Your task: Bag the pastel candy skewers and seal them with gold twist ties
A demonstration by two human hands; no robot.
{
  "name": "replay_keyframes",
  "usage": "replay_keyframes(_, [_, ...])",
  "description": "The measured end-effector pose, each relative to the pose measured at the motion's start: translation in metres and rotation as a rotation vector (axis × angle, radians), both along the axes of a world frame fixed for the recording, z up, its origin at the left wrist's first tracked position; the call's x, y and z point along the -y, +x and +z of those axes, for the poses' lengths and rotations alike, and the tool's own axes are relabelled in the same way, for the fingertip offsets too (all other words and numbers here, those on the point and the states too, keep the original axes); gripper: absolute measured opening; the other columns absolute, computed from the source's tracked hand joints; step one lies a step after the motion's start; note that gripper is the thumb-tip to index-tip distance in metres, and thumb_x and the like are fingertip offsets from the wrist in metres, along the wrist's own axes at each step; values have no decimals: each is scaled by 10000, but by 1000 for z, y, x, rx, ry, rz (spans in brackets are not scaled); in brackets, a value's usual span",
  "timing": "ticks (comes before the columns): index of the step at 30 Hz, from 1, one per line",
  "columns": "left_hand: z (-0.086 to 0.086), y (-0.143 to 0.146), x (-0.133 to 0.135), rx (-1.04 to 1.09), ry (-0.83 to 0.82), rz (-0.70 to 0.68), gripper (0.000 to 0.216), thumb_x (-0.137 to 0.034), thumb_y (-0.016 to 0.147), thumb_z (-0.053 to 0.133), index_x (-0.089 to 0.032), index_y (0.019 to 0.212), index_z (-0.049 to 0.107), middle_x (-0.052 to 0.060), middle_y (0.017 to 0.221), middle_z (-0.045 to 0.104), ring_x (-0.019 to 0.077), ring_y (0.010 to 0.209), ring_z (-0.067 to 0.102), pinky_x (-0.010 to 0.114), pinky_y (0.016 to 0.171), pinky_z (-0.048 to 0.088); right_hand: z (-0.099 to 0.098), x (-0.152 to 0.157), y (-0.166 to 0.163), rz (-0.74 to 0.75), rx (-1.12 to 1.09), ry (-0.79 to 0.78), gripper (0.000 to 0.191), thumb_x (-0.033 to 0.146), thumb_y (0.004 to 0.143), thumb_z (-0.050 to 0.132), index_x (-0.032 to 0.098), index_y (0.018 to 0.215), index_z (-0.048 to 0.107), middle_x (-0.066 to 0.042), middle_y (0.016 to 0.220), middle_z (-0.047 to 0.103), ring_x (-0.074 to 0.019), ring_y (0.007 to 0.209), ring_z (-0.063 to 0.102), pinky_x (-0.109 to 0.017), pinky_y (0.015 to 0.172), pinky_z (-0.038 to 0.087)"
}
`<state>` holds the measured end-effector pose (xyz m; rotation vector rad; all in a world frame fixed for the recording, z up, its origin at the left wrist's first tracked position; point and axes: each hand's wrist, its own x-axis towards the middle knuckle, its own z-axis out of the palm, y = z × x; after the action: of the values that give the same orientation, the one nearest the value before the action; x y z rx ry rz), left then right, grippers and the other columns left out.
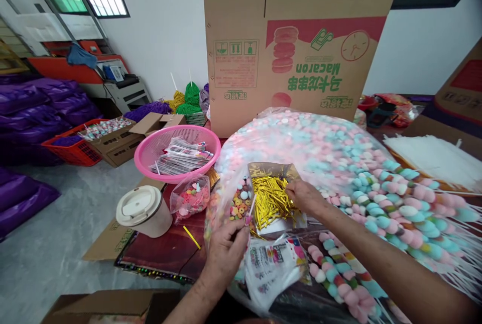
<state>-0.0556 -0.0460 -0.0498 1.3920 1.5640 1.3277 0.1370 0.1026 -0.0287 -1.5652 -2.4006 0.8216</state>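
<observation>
My left hand (228, 246) is closed in a pinch around a thin white stick (253, 204), which points up; a bit of pink shows at the fingertips, and the rest is hidden. At the right edge of an open box, my right hand (306, 196) has its fingers bunched on gold twist ties (269, 198). Beside that pile lie small round candies (241, 203) in clear plastic. Below it is a stack of printed clear bags (271, 263). Pink, blue and white marshmallow skewers (406, 218) fill the right side.
A pink basket (139, 155) holds printed wrappers. Near it stand a white lidded cup (145, 211) and a bag of pink candies (191, 197). One yellow strip (192, 237) lies on the dark red table (158, 258). Behind rises a large Macaron carton (241, 27). White sticks (437, 160) are piled at right.
</observation>
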Motion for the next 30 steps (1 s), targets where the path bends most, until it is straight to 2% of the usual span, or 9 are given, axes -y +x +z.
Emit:
replay_keyframes(4, [-6,6,-7,703,-298,147,217,-373,610,689,-167,659,640,-28,543,576,115,514,507,241,541,408,-15,-17,-3,8,147,126,223,134,752,472,157,545,553,-51,712,578,-133,658,512,-233,536,302])
replay_keyframes(7, [-2,10,-11,914,-365,190,263,-338,512,757,-161,654,625,-47,525,570,91,484,485,216,514,383,-5,-11,3,27,201,159,231,130,752,454,170,552,563,-34,642,564,-133,606,499,-238,520,278])
replay_keyframes(11, [8,21,-14,902,-342,38,233,-337,562,739,-142,594,616,-43,477,539,71,458,438,200,497,341,21,11,16,51,199,156,258,156,766,435,190,538,551,-2,527,538,-134,554,507,-224,511,290])
replay_keyframes(14, [14,36,-16,832,-342,-93,216,-342,612,715,-141,598,634,-24,488,542,97,511,482,226,555,374,30,40,18,28,182,173,246,176,798,404,194,639,591,-14,572,588,-150,581,548,-225,531,324])
replay_keyframes(18, [22,55,-23,847,-304,-139,168,-296,602,725,-145,598,650,-17,504,555,102,533,501,233,587,389,27,79,8,27,72,204,250,237,845,370,194,782,608,-36,651,628,-166,607,567,-245,559,352])
replay_keyframes(22, [30,64,-26,1034,-295,-107,176,-244,538,757,-137,638,659,-10,554,602,87,514,506,217,557,388,20,100,5,53,-283,178,294,327,856,373,186,696,575,-37,663,605,-159,623,545,-252,580,388])
replay_keyframes(27, [34,60,-21,943,-349,-70,197,-282,566,730,-131,652,638,-8,541,584,104,482,503,232,507,370,28,102,25,-309,-751,-19,295,474,788,480,187,788,547,23,556,513,-120,474,449,-234,458,368])
replay_keyframes(28, [33,59,-20,887,-344,-84,184,-287,585,712,-130,630,626,-12,524,570,96,471,483,227,500,356,32,104,27,-326,-807,-91,306,490,775,502,187,808,539,30,555,516,-110,456,439,-227,441,358])
replay_keyframes(30, [31,59,-19,754,-304,-143,170,-281,633,664,-131,585,600,-24,491,534,79,460,434,216,493,325,36,109,24,-239,-849,-271,316,501,769,521,185,771,524,33,554,528,-94,444,434,-213,432,344])
